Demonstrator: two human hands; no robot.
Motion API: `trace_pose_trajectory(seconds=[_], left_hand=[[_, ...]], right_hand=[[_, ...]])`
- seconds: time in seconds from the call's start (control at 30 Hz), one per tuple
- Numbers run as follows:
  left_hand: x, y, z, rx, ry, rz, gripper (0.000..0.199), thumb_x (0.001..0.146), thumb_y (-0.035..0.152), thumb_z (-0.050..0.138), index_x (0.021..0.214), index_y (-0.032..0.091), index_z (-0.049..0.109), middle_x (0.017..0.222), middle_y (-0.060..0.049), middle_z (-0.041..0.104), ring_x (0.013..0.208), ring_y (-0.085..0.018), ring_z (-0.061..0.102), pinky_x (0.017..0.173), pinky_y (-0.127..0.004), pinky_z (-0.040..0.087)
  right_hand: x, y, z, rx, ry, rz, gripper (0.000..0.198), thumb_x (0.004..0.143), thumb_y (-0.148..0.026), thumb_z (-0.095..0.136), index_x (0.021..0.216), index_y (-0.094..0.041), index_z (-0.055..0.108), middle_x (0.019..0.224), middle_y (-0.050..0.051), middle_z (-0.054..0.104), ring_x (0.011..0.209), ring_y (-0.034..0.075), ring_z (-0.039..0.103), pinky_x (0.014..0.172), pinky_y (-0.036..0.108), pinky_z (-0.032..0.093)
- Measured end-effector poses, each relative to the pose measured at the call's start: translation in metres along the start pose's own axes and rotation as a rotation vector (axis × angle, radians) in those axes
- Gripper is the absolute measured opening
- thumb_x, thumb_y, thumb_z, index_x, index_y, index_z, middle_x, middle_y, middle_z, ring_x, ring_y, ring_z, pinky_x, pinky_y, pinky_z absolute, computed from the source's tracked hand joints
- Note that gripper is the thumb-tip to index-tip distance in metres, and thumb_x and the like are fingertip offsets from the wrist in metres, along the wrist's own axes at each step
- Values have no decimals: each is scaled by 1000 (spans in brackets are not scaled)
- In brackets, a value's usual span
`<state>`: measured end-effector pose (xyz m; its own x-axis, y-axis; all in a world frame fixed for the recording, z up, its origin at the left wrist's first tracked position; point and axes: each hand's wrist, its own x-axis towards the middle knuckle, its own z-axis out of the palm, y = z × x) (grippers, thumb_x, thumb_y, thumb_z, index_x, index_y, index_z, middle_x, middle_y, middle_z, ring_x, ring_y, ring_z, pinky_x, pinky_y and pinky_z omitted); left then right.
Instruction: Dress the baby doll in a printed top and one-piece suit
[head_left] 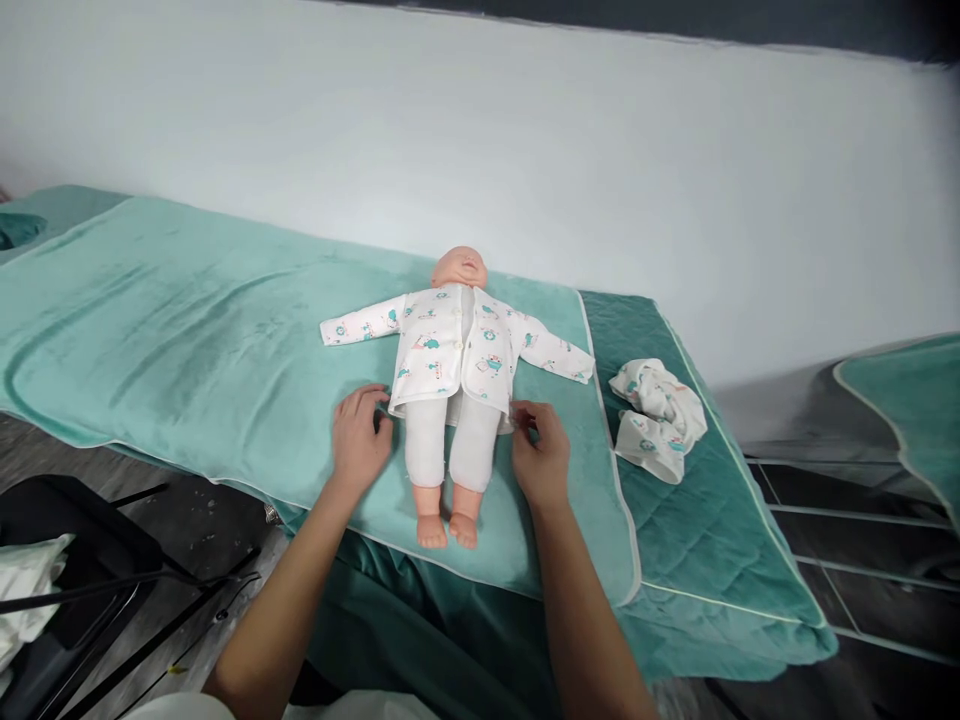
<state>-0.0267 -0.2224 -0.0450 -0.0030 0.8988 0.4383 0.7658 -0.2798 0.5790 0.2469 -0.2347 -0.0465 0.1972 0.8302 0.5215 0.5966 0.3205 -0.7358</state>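
A baby doll [460, 268] lies face up, its head toward the wall and its bare feet toward me. It wears a white printed jacket [427, 350], both sleeves spread outward and the front edges parted near the bottom. Its legs are white down to the ankles. My left hand [361, 438] rests beside the jacket's lower left corner, fingers curved and thumb apart. On the other side, my right hand [541, 450] is at the lower right hem, fingertips close against the cloth, with a gap between thumb and fingers.
A light green blanket [187, 330] covers most of the bed. Crumpled printed cloth [660, 420] lies on the darker quilted cover [712, 540] at right. A white wall [480, 130] stands behind. A black chair [82, 560] is at lower left, and metal bars [862, 515] at right.
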Motion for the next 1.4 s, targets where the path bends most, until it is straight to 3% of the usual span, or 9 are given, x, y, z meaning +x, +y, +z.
trace_pose_trajectory(seconds=[0.17,0.27,0.4,0.57,0.83,1.03,1.23,1.33,1.4], left_hand=[[13,-8,1,-11,49,-18,32,92,16,51,122,20,62,134,-14,67,130,-29,59,112,-51,47],[43,-26,0,74,90,-50,49,91,15,50,140,15,56,152,-20,54,146,-33,46,123,-54,38],[93,-57,-3,227,44,-214,63,92,13,46,155,12,46,165,-21,43,156,-37,34,126,-59,31],[131,-84,-6,322,-55,-258,62,96,10,35,157,7,46,162,-21,48,155,-35,38,127,-56,27],[143,-98,-7,362,14,-329,62,94,6,32,153,10,52,160,-16,52,155,-30,40,127,-51,28],[141,-94,-9,369,23,-273,58,94,10,36,147,14,57,157,-14,56,148,-32,47,122,-51,30],[141,-93,-12,342,26,-267,60,90,6,38,146,17,58,153,-13,60,145,-31,50,121,-50,32],[142,-93,-11,318,57,-287,56,91,7,40,141,18,62,147,-14,64,140,-31,54,119,-49,35],[142,-93,-11,302,79,-296,53,90,7,42,137,19,65,141,-15,67,136,-32,57,116,-49,37]], right_hand=[[-1,2,1,114,54,155,32,77,-15,50,103,-22,67,91,2,67,86,19,63,81,36,52],[-2,5,2,148,66,219,26,80,-20,53,103,-22,66,96,3,70,89,20,65,84,37,52],[-1,8,3,151,42,242,23,83,-23,55,104,-22,67,99,4,71,91,20,66,86,38,52],[-1,9,3,144,38,253,20,87,-27,58,103,-22,67,99,5,73,89,20,66,85,38,53],[5,4,1,150,129,231,17,91,-32,58,102,-23,67,103,5,72,95,21,66,85,37,52],[74,-30,17,105,95,61,20,93,-36,58,106,-23,66,106,7,68,96,21,64,82,36,52],[168,-56,62,-325,-203,147,26,93,-46,60,94,-20,61,96,11,67,87,26,61,84,41,49],[196,-57,74,-502,-347,195,19,96,-35,52,91,-19,60,88,13,66,82,28,61,79,40,47],[208,-56,76,-534,-422,138,14,94,-26,49,85,-20,58,82,12,64,76,26,59,76,38,45]])
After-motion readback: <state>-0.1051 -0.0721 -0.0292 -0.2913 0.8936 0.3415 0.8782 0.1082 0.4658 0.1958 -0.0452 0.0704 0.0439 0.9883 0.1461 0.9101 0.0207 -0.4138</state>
